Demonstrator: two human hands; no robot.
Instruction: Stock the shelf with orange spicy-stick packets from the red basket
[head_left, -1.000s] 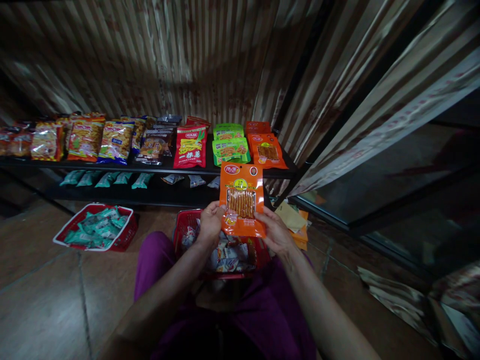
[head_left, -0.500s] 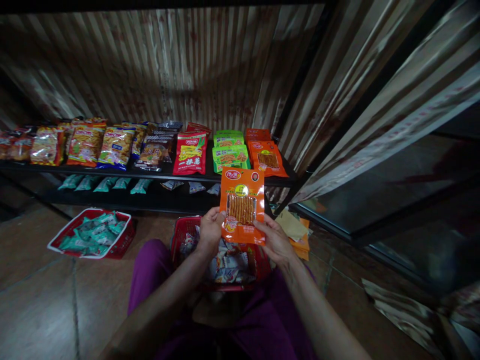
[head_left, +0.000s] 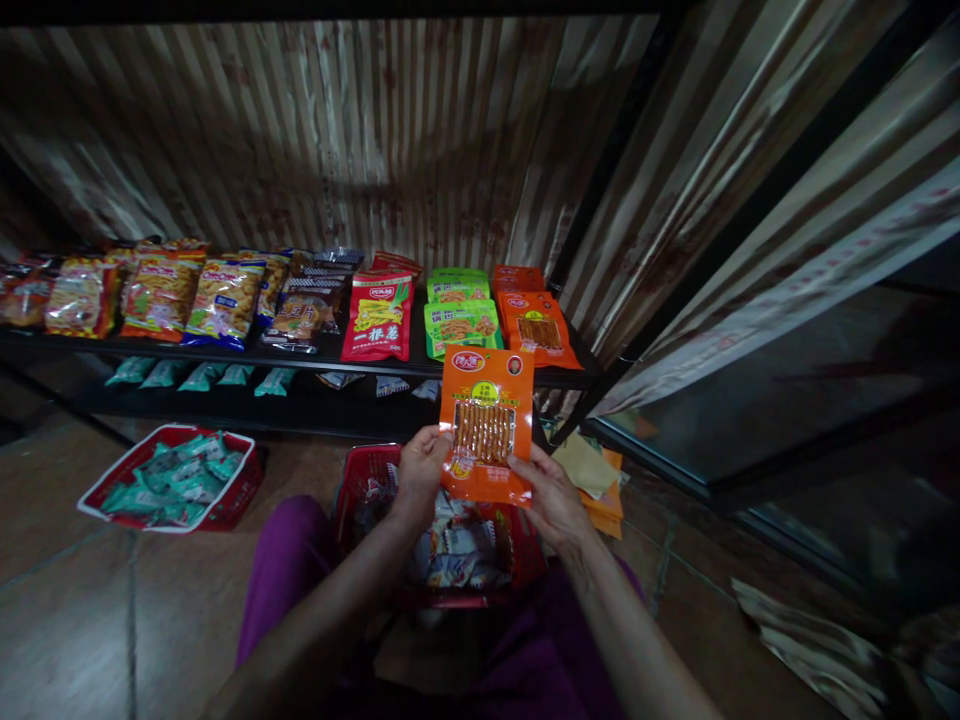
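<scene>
An orange snack packet (head_left: 486, 425) with a clear window showing brown sticks is held upright, front facing me. My left hand (head_left: 421, 470) pinches its lower left edge, and my right hand (head_left: 551, 492) grips the lower right edge. Below both hands stands a red basket (head_left: 347, 500) with small white-grey packets (head_left: 457, 550) in it. Just beyond the held packet, matching orange packets (head_left: 541, 325) lean on the black shelf (head_left: 442, 372), beside green packets (head_left: 461, 325) and a red packet (head_left: 379, 315).
Farther left on the shelf stand several noodle snack bags (head_left: 161, 295). Teal packets (head_left: 202, 377) lie on the lower shelf. A second red basket (head_left: 244, 490) of teal packets sits on the floor at left. Flattened cardboard (head_left: 589, 465) lies right of the shelf leg.
The view has shifted slightly, so the shelf and baskets sit a little lower in the picture. Both hands keep hold of the orange packet in nearly the same pose.
</scene>
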